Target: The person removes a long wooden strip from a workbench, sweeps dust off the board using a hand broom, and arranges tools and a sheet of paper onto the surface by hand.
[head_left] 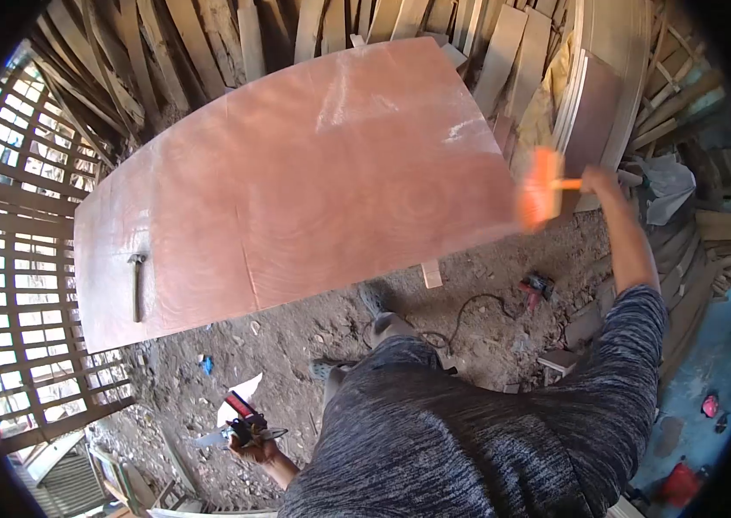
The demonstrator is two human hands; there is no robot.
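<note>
My right hand (598,181) is closed round the thin handle of an orange, broad-headed tool (541,190), blurred by motion, at the right end of a large reddish-brown wooden panel (313,190). Its exact kind cannot be made out. Low on the left, away from the panel, my left hand (255,451) grips a red-and-black tool (243,413) with metal parts sticking out; a white sheet-like piece shows beside it. On the panel's left part lies a hammer (136,287). Pale dusty streaks mark the panel's surface.
Wooden planks (296,34) lean along the back, with more boards (594,104) at the right. A slatted wall (24,233) stands left. On the dirt floor (469,324) lie a red power tool (535,291) and its black cord (460,319), near my feet.
</note>
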